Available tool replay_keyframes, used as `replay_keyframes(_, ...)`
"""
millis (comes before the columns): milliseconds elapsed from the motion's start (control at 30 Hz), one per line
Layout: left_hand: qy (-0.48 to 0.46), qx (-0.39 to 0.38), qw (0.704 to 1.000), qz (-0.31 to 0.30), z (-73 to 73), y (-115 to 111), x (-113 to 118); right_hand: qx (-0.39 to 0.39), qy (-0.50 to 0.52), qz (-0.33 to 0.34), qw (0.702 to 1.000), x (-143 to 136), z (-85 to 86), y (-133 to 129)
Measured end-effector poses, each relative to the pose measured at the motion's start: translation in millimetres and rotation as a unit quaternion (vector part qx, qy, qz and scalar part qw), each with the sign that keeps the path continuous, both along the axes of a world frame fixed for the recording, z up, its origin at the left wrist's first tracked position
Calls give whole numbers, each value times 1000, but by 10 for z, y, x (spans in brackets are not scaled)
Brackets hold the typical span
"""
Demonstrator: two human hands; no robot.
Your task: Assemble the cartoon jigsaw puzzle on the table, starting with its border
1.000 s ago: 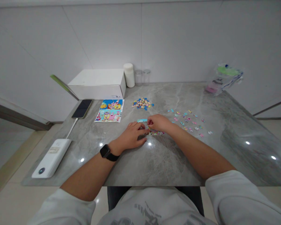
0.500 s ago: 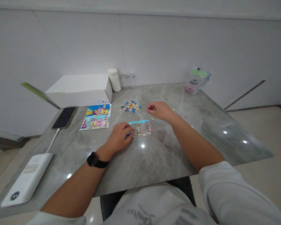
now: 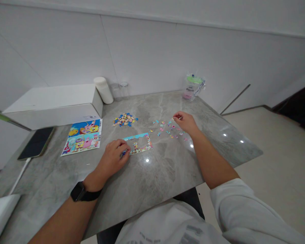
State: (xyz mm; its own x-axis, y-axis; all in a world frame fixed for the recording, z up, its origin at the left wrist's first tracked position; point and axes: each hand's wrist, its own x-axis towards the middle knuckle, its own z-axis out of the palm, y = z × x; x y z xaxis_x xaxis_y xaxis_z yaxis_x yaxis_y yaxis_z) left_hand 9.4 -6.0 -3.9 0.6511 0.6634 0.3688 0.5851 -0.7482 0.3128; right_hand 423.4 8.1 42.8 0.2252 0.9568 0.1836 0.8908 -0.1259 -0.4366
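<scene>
A partly assembled jigsaw puzzle (image 3: 143, 148) lies on the grey marbled table, with a gap in its middle. My left hand (image 3: 116, 153) rests over its left end, fingers loosely bent and lying on it, hiding that part. To the right, my right hand (image 3: 185, 121) is closed in a pinch just above the table, with a small light puzzle piece (image 3: 180, 118) partly showing between the fingers. Loose puzzle pieces (image 3: 171, 126) are scattered below and left of that hand. Beyond the puzzle sits a heap of more pieces (image 3: 125, 119), blue, yellow and pale.
A printed cartoon picture sheet (image 3: 82, 137) lies left, beside a phone (image 3: 37, 142) on a cable. A white power bank (image 3: 2, 217) is at the lower left. Along the wall stand a white box (image 3: 53, 105), a white bottle (image 3: 103, 90), two glasses (image 3: 124, 89) and a plastic bag (image 3: 193, 87).
The view has turned right, so most things appear further left. My right hand has moved right, away from the puzzle and over the scattered pieces. My left hand stays on the puzzle.
</scene>
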Motion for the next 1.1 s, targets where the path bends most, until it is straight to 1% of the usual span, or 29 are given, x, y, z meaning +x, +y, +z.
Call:
replay_keyframes(67, 1, -3, 1000, 2, -4, 3, -2, -20, -48, -7, 999, 48, -100, -3)
replay_keyframes(167, 2, -8, 1000, 4, -10, 8, -5, -37, -81, -12, 996, 115, -170, 0)
replay_keyframes(267, 5, -9, 1000, 7, -21, 15, -9, -44, -76, -17, 996, 188, -174, 2)
replay_keyframes(500, -1, -9, 1000, 1, -25, 30, -14, -56, -65, -41, 996, 319, -123, -14)
replay_keyframes(667, -3, -9, 1000, 0, -23, 36, -12, -66, -66, -41, 995, 312, -108, -20)
replay_keyframes(833, 0, -6, 1000, 3, -35, 25, -13, -75, -73, -26, 994, 270, -159, -8)
replay_keyframes(933, -8, 9, 999, 36, -37, 11, -10, -48, -76, 2, 996, 207, -216, 20)
replay_keyframes(1033, -17, 28, 996, 88, -30, 0, -3, 22, -65, 52, 996, 58, -299, 57)
replay_keyframes(1100, -19, 34, 994, 105, -22, -5, 1, 57, -53, 91, 993, -90, -366, 70)
